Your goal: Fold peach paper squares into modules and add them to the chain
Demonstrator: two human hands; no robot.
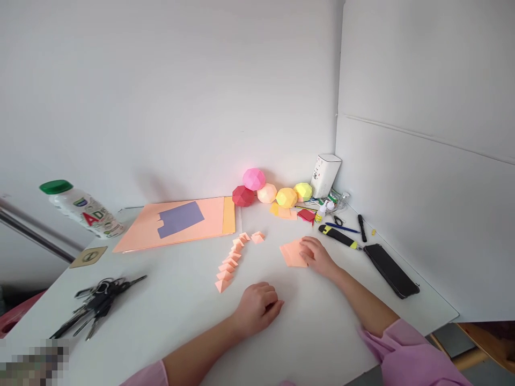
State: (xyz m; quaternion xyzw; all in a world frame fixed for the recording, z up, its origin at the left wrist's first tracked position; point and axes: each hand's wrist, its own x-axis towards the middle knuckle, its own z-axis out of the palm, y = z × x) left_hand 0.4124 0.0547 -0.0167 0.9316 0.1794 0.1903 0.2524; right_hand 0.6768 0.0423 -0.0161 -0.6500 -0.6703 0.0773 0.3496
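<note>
My right hand (pixel 317 256) has its fingers bent over the right edge of a small stack of peach paper pieces (pixel 293 254) lying on the white table. My left hand (pixel 259 306) rests on the table nearer to me, its fingers curled in and nothing seen in them. To the left of the paper runs a slanting row of folded peach paper pieces (pixel 228 266), small and pointed. One more folded peach piece (pixel 258 237) sits just right of the row's far end.
Faceted paper balls (pixel 286 198) stand along the wall. At right lie a cutter (pixel 338 236), a pen (pixel 343 228), a glue bottle (pixel 320 214) and a phone (pixel 391 269). Peach sheets (pixel 140 228), a tilted white bottle (pixel 82 210) and keys (pixel 100 303) are at left.
</note>
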